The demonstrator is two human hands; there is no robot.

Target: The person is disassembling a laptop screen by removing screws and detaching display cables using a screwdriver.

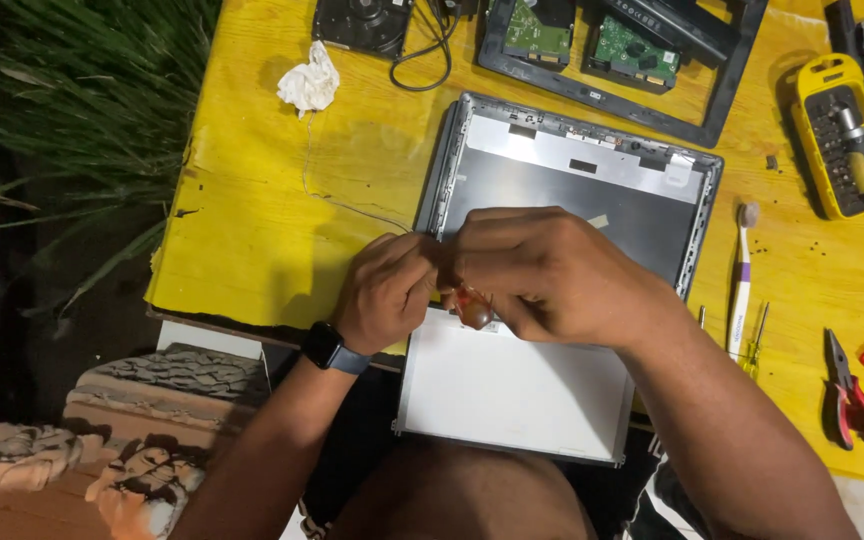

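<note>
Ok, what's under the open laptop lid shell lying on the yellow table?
The laptop lid shell lies on the yellow table; nothing else shows beneath it. Both hands, left hand and right hand, cover its near edge, where a white panel begins.

Yellow counter [252,220]; grey laptop lid [572,190] with silver band; white panel [512,390] at near edge; red-amber tool handle [474,306]; yellow-black bit case [837,135] at far right corner; white-purple toothbrush [742,280]; red-handled pliers [852,400]; green circuit boards [537,30].

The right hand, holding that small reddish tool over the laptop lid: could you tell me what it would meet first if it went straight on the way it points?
The right hand points toward the person's left, so it would meet the left hand first; the two already touch around the small reddish tool. Depth is unclear.
</note>
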